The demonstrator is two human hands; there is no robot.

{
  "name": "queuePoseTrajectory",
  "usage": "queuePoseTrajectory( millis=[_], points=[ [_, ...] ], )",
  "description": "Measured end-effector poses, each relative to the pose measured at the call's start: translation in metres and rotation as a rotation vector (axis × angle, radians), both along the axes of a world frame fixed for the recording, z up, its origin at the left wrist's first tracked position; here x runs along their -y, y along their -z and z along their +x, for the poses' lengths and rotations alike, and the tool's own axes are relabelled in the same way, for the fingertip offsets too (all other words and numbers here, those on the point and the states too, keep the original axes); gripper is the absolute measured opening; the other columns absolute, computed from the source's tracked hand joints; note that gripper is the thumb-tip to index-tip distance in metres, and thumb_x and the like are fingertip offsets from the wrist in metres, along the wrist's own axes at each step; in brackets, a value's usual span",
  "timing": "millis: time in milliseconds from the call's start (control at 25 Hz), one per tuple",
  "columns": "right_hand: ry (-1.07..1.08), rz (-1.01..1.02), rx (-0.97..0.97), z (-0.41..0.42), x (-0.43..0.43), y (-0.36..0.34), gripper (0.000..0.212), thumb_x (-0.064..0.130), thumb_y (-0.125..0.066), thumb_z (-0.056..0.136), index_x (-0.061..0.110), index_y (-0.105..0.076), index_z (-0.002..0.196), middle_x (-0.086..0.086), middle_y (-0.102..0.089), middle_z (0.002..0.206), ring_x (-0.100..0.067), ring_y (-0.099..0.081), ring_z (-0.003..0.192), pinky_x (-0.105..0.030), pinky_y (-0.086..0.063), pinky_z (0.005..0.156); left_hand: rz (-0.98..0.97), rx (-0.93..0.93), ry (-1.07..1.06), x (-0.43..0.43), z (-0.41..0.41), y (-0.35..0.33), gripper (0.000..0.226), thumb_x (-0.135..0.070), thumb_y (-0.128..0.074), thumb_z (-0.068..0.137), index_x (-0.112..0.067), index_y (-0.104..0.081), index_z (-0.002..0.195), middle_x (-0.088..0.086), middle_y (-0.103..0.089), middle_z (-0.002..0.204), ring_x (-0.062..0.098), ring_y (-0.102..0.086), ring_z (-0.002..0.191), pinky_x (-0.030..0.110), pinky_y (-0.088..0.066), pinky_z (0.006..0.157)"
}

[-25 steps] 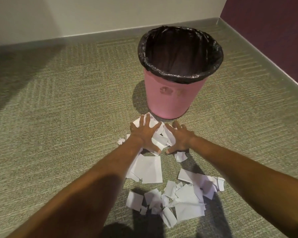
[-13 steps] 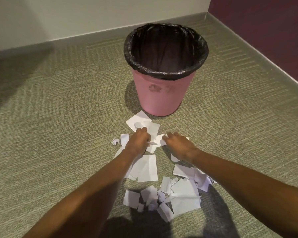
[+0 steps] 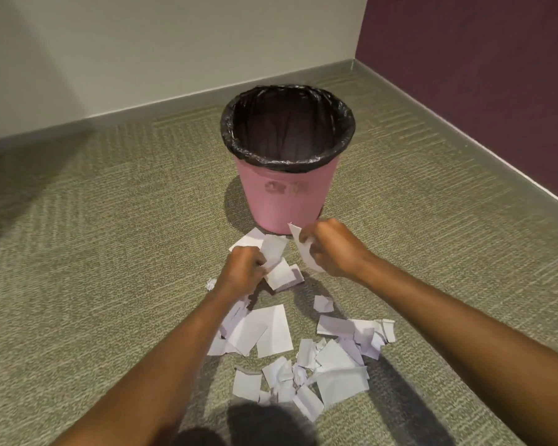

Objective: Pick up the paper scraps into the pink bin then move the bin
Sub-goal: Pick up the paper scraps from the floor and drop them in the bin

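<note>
The pink bin stands upright on the carpet, lined with a black bag folded over its rim. White paper scraps lie scattered on the floor in front of it. My left hand is closed around scraps low near the floor, with several white pieces sticking out beside it. My right hand is closed on a white scrap and is raised just in front of the bin's base.
Green-grey carpet covers the floor. A pale wall runs behind the bin and a dark maroon wall closes the right side, forming a corner behind the bin. A small crumpled scrap lies left of my left hand.
Both hands went from flat on the paper to closed fists holding scraps. My right hand has lifted up toward the bin; the view has tilted up.
</note>
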State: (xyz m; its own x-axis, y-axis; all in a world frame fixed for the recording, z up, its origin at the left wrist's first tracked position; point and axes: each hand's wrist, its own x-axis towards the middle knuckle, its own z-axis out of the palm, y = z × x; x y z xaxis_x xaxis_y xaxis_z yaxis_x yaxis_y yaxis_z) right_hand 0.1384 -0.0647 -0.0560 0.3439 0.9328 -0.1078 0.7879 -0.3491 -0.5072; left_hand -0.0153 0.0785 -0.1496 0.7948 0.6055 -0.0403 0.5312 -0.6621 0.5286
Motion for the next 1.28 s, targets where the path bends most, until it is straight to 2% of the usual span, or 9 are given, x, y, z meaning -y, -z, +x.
queuePoseTrajectory(
  millis=[80,200,400,600,760,920,1040,1160,1280],
  points=[
    [0.022,0.146,0.071,-0.006,-0.004,-0.035,0.028,-0.006,-0.059,0.084,-0.001,-0.068,0.110,-0.016,-0.071,0.103,-0.028,-0.068,0.091,-0.037,-0.058,0.080,-0.082,0.075,-0.043,-0.003,-0.001,-0.037,0.007,-0.005,-0.076,0.077,-0.004,-0.073,0.070,0.002,-0.063,0.069,0.019,-0.059,0.062,0.034,-0.052,0.057],
    [0.083,0.361,0.118,-0.007,-0.011,-0.094,0.028,-0.005,-0.062,0.084,0.006,-0.073,0.108,-0.008,-0.073,0.109,-0.019,-0.068,0.100,-0.019,-0.048,0.080,-0.122,0.179,-0.054,-0.011,0.000,-0.102,0.007,-0.011,-0.080,0.074,-0.006,-0.076,0.078,-0.004,-0.062,0.068,0.010,-0.055,0.057,0.023,-0.046,0.051],
    [0.261,0.541,0.053,0.015,-0.032,-0.152,0.027,-0.002,-0.065,0.084,0.010,-0.074,0.106,-0.002,-0.073,0.109,-0.007,-0.061,0.096,-0.016,-0.046,0.083,-0.026,0.201,-0.011,-0.029,0.010,-0.199,0.020,-0.011,-0.081,0.073,-0.004,-0.076,0.091,0.004,-0.072,0.092,0.016,-0.067,0.079,0.025,-0.054,0.071],
    [0.511,0.600,0.014,0.050,-0.069,-0.147,0.028,-0.002,-0.062,0.083,0.009,-0.075,0.105,-0.005,-0.073,0.111,-0.012,-0.064,0.101,-0.016,-0.043,0.083,0.137,0.293,-0.059,-0.062,0.049,-0.256,0.020,-0.007,-0.080,0.073,-0.004,-0.076,0.092,0.002,-0.072,0.087,0.012,-0.065,0.072,0.020,-0.049,0.064],
    [0.597,0.476,-0.059,0.068,-0.096,-0.123,0.020,0.011,-0.067,0.087,0.008,-0.074,0.106,-0.008,-0.070,0.114,-0.020,-0.064,0.105,-0.023,-0.047,0.079,0.181,0.279,-0.132,-0.087,0.095,-0.249,0.023,-0.009,-0.083,0.070,-0.003,-0.076,0.091,0.009,-0.074,0.092,0.016,-0.067,0.079,0.026,-0.053,0.071],
    [0.470,0.321,-0.256,0.076,-0.104,-0.111,0.018,0.024,-0.062,0.092,0.013,-0.073,0.100,-0.008,-0.072,0.101,-0.025,-0.067,0.089,-0.044,-0.056,0.082,0.124,0.149,-0.081,-0.090,0.119,-0.220,0.026,-0.019,-0.083,0.073,-0.006,-0.075,0.094,0.007,-0.072,0.098,0.020,-0.066,0.092,0.028,-0.050,0.074],
    [0.408,0.357,-0.186,0.071,-0.098,-0.112,0.017,0.013,-0.057,0.091,0.013,-0.074,0.089,-0.004,-0.069,0.083,-0.019,-0.064,0.079,-0.036,-0.052,0.067,0.143,0.020,0.065,-0.090,0.116,-0.205,0.030,-0.031,-0.082,0.073,-0.008,-0.076,0.091,0.007,-0.075,0.091,0.019,-0.068,0.087,0.028,-0.052,0.075],
    [0.372,0.498,-0.244,0.057,-0.074,-0.118,0.021,0.006,-0.055,0.091,0.016,-0.070,0.080,-0.004,-0.070,0.075,-0.016,-0.069,0.068,-0.026,-0.052,0.058,0.169,0.193,-0.046,-0.081,0.093,-0.194,0.025,-0.035,-0.072,0.082,-0.010,-0.075,0.080,0.007,-0.073,0.078,0.019,-0.066,0.074,0.032,-0.054,0.069],
    [0.272,0.527,-0.285,0.033,-0.038,-0.101,0.019,0.003,-0.058,0.092,0.014,-0.071,0.084,-0.001,-0.069,0.069,-0.008,-0.064,0.057,-0.018,-0.050,0.052,0.127,0.497,-0.385,-0.061,0.047,-0.168,0.037,-0.031,-0.059,0.091,-0.015,-0.058,0.058,-0.001,-0.055,0.053,0.014,-0.048,0.048,0.022,-0.039,0.048]
  ],
)
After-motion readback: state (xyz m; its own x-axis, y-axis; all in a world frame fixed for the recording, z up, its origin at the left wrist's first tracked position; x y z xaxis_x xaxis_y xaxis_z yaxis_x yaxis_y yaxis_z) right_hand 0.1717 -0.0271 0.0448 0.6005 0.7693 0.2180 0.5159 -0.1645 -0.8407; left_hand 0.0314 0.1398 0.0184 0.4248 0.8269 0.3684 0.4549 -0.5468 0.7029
